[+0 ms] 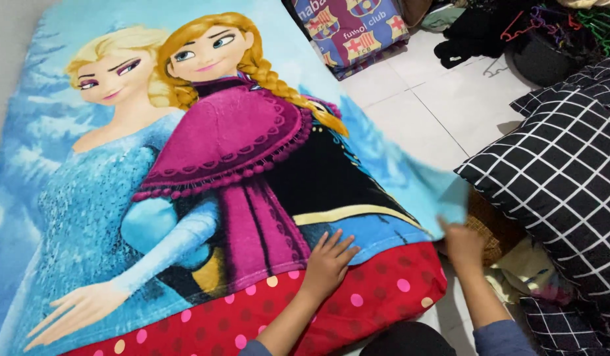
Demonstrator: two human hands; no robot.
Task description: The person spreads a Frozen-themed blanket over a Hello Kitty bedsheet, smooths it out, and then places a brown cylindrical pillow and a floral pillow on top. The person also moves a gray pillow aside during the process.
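Fingers of my left hand (329, 258) are spread flat on the cartoon-print fleece blanket (153, 198), right by its red polka-dot border (358, 303). My right hand (460, 240) pinches the blanket's light-blue corner (450, 198), lifted a bit off the white tiled floor (423, 118). Black grid-pattern pillow (555, 178) sits just beside it.
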